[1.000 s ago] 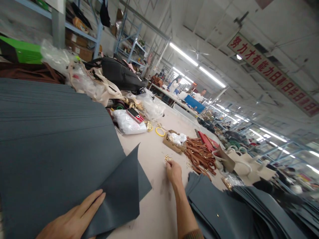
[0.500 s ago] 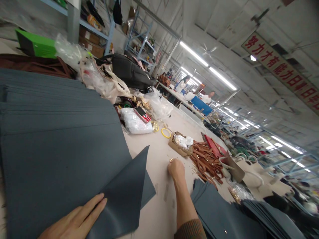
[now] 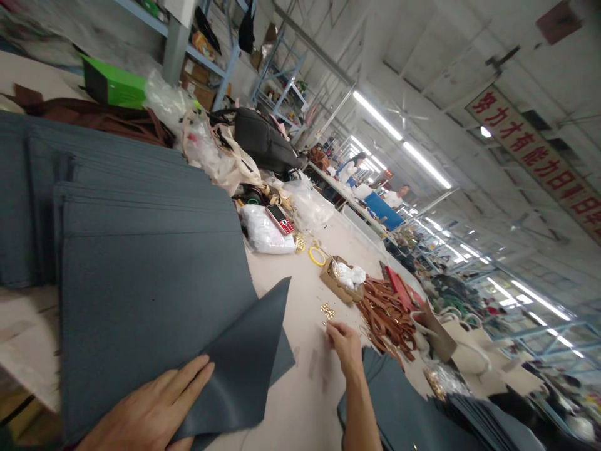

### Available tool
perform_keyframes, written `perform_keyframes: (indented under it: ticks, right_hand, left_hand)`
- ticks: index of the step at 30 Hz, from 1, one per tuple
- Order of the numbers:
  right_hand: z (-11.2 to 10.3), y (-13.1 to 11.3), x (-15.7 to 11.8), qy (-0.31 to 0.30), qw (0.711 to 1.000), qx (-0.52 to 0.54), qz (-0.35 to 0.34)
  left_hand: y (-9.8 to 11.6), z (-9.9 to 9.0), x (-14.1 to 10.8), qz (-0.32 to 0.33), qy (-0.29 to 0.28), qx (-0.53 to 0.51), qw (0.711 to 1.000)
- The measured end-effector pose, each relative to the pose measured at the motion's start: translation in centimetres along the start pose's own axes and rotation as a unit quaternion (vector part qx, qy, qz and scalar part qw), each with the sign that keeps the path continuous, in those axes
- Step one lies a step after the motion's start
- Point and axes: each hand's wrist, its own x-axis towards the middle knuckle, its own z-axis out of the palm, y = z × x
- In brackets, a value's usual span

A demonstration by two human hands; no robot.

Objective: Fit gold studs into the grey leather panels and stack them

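Note:
My left hand (image 3: 154, 401) lies with its fingers stretched flat on a dark blue-grey leather-like panel (image 3: 244, 357), whose corner is turned up. That panel rests on a stack of similar panels (image 3: 154, 288) at the left. Over the table, the thumb and fingers of my right hand (image 3: 345, 343) are pinched together. Just beyond its fingertips is a little heap of small gold metal pieces (image 3: 327, 310). One gold speck sits right at the fingertips; whether it is held I cannot make out.
An open cardboard box (image 3: 335, 282) holds white plastic-wrapped items. Brown straps (image 3: 382, 313) lie beside it, and more dark panels (image 3: 404, 394) are at the right. A red phone (image 3: 280, 220) rests on a white packet (image 3: 263, 235), near a yellow ring (image 3: 317, 256).
My right hand has drawn back toward me from the gold pieces, uncovering the heap. My left hand stays on the panel. The view has shifted, so more shows at the left.

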Motion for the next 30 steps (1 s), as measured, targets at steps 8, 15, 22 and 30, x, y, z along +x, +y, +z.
perform_keyframes:
  ticks: [8, 15, 22, 30]
  right_hand:
    - [4.3, -6.3, -7.0, -0.129, 0.949, 0.283, 0.043]
    - [8.5, -11.2, -11.1, -0.28, 0.934, 0.222, -0.027]
    - [11.6, -11.7, -11.4, -0.341, 0.921, 0.186, -0.015]
    - [12.0, -13.2, -11.2, -0.365, 0.924, 0.051, -0.101]
  left_hand:
    - [2.3, -5.8, 3.3, -0.023, -0.167, -0.023, 0.985]
    - [2.4, -6.5, 3.3, -0.03, -0.197, -0.056, 0.978]
    - [2.0, -5.8, 2.8, -0.024, -0.182, -0.089, 0.979]
    - [2.1, -5.9, 2.8, -0.016, -0.174, -0.102, 0.979]
